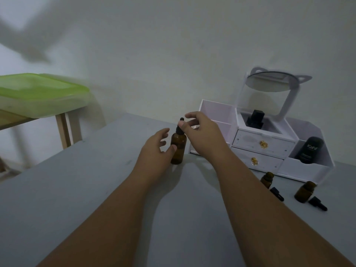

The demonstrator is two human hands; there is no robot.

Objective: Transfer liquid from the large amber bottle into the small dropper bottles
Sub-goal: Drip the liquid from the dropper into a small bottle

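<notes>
Large amber bottle [178, 151]: upright at mid-bench, black dropper cap [180, 128] fitted; fill level not discernible.
Left hand [157, 145]: fingers relaxed, thumb against the bottle's side.
Right hand [202, 132]: fingers loosely spread, thumb at the cap, gripping nothing.
Small dropper bottles [305, 192]: two, uncapped, well right, loose droppers [317, 203] lying beside.
White organiser [269, 149]: black Kahf bottle [309, 151] in right compartment.
Grey bench [96, 189]; white wall [173, 45].

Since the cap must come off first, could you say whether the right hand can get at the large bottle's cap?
Probably yes: the right hand is right at the cap, nothing between; the left hand touches the bottle lower down.
</notes>
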